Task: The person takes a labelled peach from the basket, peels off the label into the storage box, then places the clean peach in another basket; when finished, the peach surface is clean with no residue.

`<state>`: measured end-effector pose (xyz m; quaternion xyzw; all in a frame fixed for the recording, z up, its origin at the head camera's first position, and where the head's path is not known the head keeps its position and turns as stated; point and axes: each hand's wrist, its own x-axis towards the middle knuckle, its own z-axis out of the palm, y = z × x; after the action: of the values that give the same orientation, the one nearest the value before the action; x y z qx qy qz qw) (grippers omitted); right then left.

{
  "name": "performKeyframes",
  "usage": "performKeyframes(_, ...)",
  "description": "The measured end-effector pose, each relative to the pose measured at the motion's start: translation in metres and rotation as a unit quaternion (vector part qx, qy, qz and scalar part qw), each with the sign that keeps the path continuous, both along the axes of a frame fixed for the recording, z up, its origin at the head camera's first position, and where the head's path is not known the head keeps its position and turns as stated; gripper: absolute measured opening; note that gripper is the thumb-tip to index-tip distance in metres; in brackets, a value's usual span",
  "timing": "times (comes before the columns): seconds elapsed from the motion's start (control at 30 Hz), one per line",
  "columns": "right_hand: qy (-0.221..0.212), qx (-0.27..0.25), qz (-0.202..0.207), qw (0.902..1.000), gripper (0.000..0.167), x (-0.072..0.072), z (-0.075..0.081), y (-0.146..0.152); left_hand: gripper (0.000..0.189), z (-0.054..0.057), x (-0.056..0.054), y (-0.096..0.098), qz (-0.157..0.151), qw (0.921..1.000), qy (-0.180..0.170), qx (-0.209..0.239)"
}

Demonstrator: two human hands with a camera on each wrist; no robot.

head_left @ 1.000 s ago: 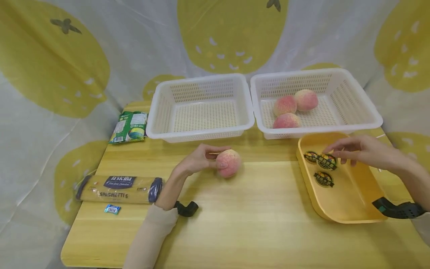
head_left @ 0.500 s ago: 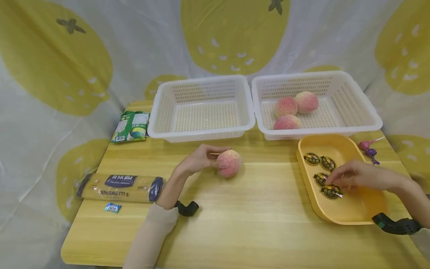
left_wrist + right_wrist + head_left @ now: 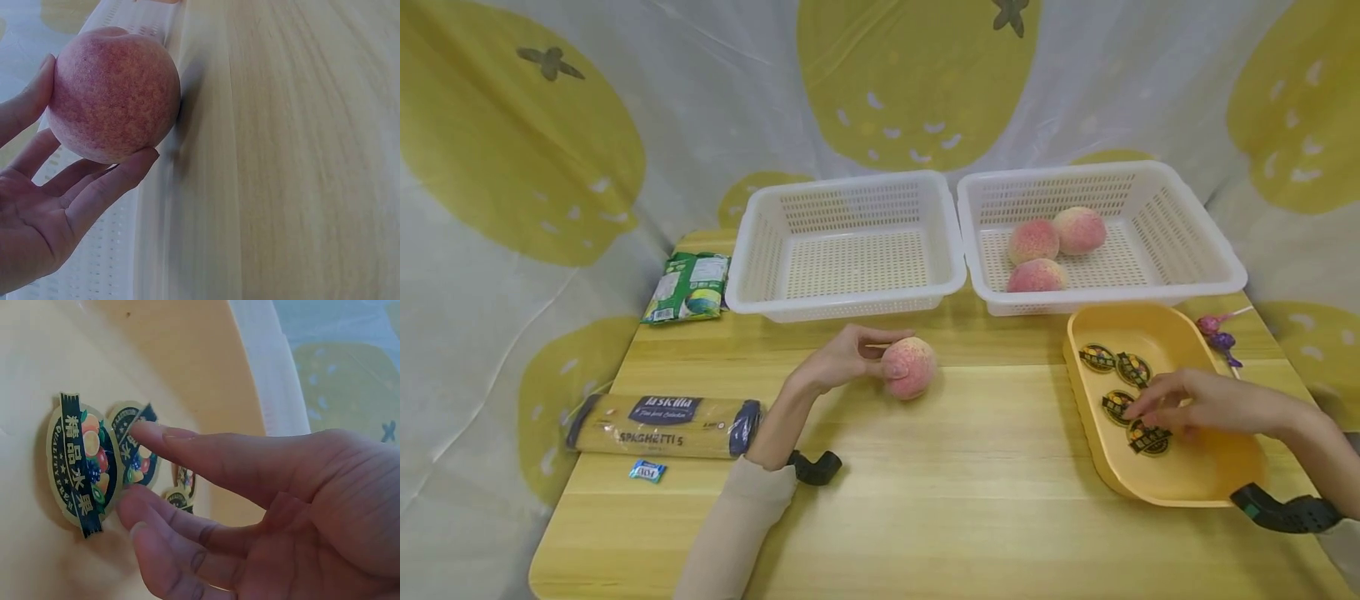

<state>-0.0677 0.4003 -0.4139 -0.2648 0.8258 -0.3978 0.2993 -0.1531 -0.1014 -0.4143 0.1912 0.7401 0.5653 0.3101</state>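
My left hand (image 3: 842, 358) holds a pink and yellow peach (image 3: 908, 367) between thumb and fingers, close over the wooden table. The left wrist view shows the peach (image 3: 115, 94) gripped by the thumb on one side and fingertips on the other. My right hand (image 3: 1202, 404) is inside the orange tray (image 3: 1210, 475), over several oval black and gold fruit stickers (image 3: 1098, 357). In the right wrist view its thumb and forefinger are apart. The forefinger's tip is right at the edge of the largest-looking sticker (image 3: 81, 465), while the thumb overlaps another sticker (image 3: 140, 464).
Two white baskets stand at the back: the left basket (image 3: 850, 304) and the right basket (image 3: 1112, 297), which bears three peaches (image 3: 1079, 230). Lollipops (image 3: 1217, 333) lie right of the tray. On the left are a green packet (image 3: 688, 287), a spaghetti bag (image 3: 658, 427) and a small blue wrapper (image 3: 647, 471).
My right hand has moved toward the near side within the tray; one sticker now lies nearer the front, by its fingertips. The left hand and its peach have stayed in place.
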Motion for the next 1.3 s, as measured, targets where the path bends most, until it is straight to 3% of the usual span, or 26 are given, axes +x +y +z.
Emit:
performKeyframes(0.2,0.033,0.050,-0.039,0.9975,0.023,-0.007,0.006,0.003,0.058,0.000,-0.002,0.000,0.002,1.0000,0.000,-0.002)
performKeyframes(0.4,0.054,0.003,-0.060,0.9967,0.035,-0.020,0.027,0.013,0.058,0.000,-0.003,0.001,0.003,1.0000,-0.001,-0.004)
performKeyframes(0.47,0.069,0.009,-0.088,0.9937,0.036,-0.024,0.038,0.019,0.058,-0.001,-0.004,0.001,0.000,1.0000,0.000,-0.001)
performKeyframes(0.63,0.103,0.037,-0.197,0.9744,0.040,-0.041,0.062,0.035,0.057,-0.003,-0.003,0.002,-0.002,1.0000,0.006,0.000)
performKeyframes(0.77,0.141,0.048,-0.258,0.9547,0.053,-0.060,0.066,0.052,0.058,-0.003,-0.002,0.005,-0.005,1.0000,-0.002,0.006)
performKeyframes(0.93,0.171,0.096,-0.278,0.9404,0.076,-0.086,0.064,0.067,0.058,-0.003,0.001,0.007,-0.011,0.9999,-0.007,0.009)
performKeyframes(1.1,0.109,0.130,-0.249,0.9534,0.084,-0.107,0.056,0.085,0.058,-0.004,0.002,0.008,-0.016,0.9998,-0.002,0.011)
performKeyframes(1.3,0.006,0.073,-0.242,0.9675,0.078,-0.125,0.037,0.101,0.057,-0.002,0.002,0.007,-0.011,0.9999,-0.001,-0.001)
